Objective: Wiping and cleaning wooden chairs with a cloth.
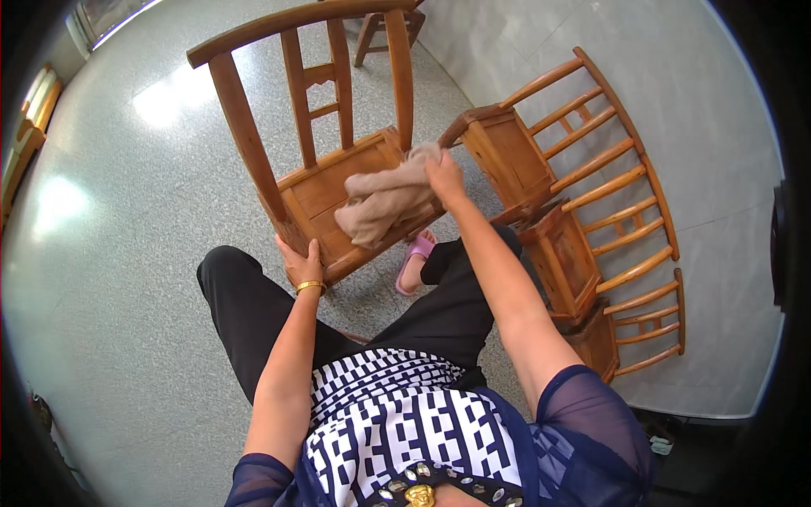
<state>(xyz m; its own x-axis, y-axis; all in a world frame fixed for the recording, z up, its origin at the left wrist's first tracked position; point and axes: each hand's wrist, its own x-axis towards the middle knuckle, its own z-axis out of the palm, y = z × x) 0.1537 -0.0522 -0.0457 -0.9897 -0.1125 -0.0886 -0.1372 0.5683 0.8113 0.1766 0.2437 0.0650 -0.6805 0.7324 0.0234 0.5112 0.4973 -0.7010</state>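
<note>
In front of me stands a wooden chair (325, 200) with a tall slatted back, its seat toward me. My left hand (300, 264) grips the near left corner of the seat, thumb on top and the other fingers partly hidden along its side. A crumpled beige-brown cloth (389, 198) hangs from my right hand (446, 176), whose fingers are closed on its upper right end. The cloth lies over the right part of the seat; whether its lower folds touch the wood I cannot tell.
Several similar wooden chairs (513, 156) stand in a row along the grey wall (710, 127) on my right. Beyond the chair's back is a small wooden stool (368, 40). My foot in a pink slipper (416, 258) rests on the speckled floor (127, 296) near the seat's front edge.
</note>
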